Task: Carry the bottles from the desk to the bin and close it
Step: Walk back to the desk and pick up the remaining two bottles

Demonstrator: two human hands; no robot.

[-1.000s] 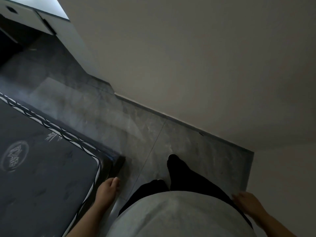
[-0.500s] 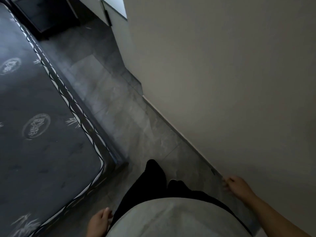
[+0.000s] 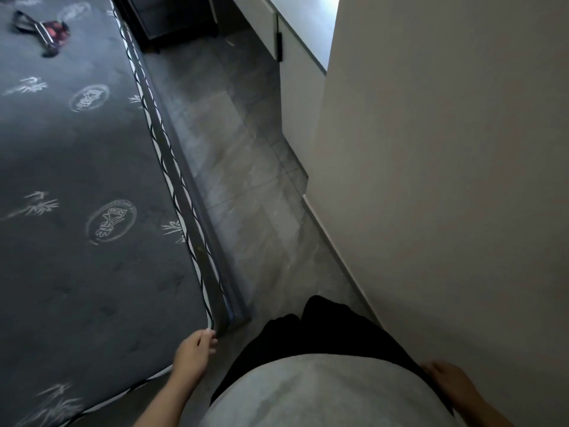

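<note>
**Empty-handed in the gap between bed and wall**

The person stands on a grey stone-look tiled floor (image 3: 234, 167), in a narrow strip that runs between a dark grey mattress printed with pale round emblems and leaf sprigs (image 3: 77, 180) and a plain cream wall (image 3: 446, 180). The mattress has a black-and-white corded edge, and its near corner lies just beside the left hand (image 3: 192, 349). That hand hangs low with its fingers (image 3: 207, 335) loosely curled, holding nothing, close to the corner; whether they touch it I cannot tell. The right hand (image 3: 452, 386) hangs by the hip next to the wall, fingers relaxed and empty, partly hidden behind the person's light grey top (image 3: 308, 392). Black trousers (image 3: 314, 331) show below the top.

Further along the strip, a white cabinet with a black handle (image 3: 295, 66) stands against the wall, and a dark piece of furniture (image 3: 172, 16) sits at the far end of the floor, cut off by the top edge. At the mattress's far left corner lies a small tangle of dark straps and something red (image 3: 46, 30), too blurred to identify. No bottles, desk or bin appear anywhere here.
</note>
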